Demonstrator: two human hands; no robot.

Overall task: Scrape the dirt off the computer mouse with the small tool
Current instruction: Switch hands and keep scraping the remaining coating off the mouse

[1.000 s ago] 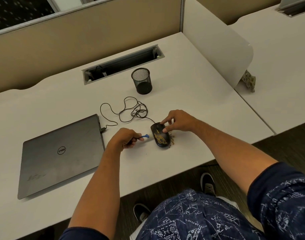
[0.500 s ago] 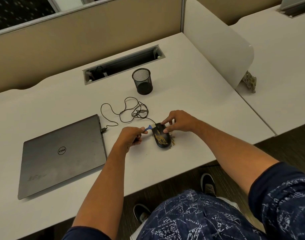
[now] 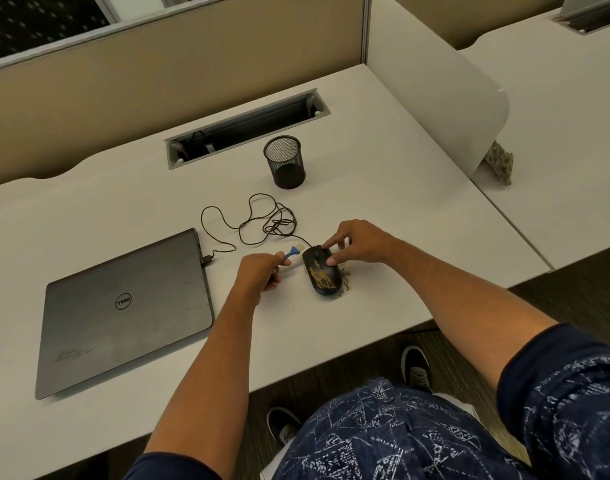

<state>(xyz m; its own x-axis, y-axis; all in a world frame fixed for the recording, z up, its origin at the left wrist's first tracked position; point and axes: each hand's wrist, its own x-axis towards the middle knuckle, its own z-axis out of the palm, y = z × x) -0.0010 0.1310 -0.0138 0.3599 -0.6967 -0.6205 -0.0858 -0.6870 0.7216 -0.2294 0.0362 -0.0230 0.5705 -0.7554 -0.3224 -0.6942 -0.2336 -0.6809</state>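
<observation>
I have the mouse (image 3: pixel 322 270) lying on the desk (image 3: pixel 383 188) near its front edge, toward the right end, with yellowish dirt streaked over its back half and crumbs already lying on the desk just beside its right side. My right hand (image 3: pixel 357 242) steadies it, fingertips pressing on the front and right flank. My left hand (image 3: pixel 260 275) is curled around the blue tool (image 3: pixel 291 252), whose pale tip points up and away, just beside the front left of the mouse and not touching it that I can see.

The risks I judge from here:
- The right hand only presses down with fingertips, so a hard scrape from the left could skid the mouse toward the front edge.
- The tool tip sits close to the cord (image 3: pixel 255 220) where it leaves the mouse; a stroke starting there may snag it and tug the plug at the laptop (image 3: pixel 123 306).
- Scraped dirt will likely scatter further over the desk or off its front edge.
- Too steep an angle may gouge the shell rather than lift the crust.
</observation>
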